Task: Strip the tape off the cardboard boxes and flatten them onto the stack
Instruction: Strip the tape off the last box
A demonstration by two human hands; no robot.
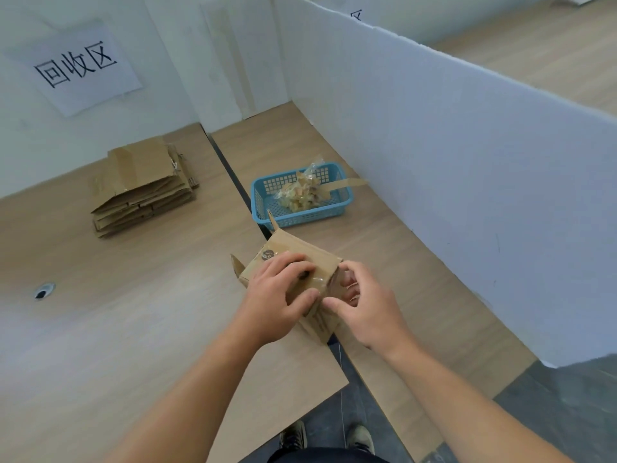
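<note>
A small brown cardboard box (293,248) with clear tape across its top sits on the wooden table near the gap between two tabletops. My left hand (273,299) grips the box from above, fingers curled over the top and thumb at its near edge. My right hand (364,305) is at the box's right end and pinches the tape end (339,285) there between thumb and fingers. A stack of flattened cardboard boxes (143,188) lies at the far left of the table.
A blue plastic basket (337,208) holding crumpled tape strips stands behind the box. A white partition (450,168) runs along the right. A cable hole (43,291) is in the left tabletop. A paper sign (80,65) hangs on the back wall.
</note>
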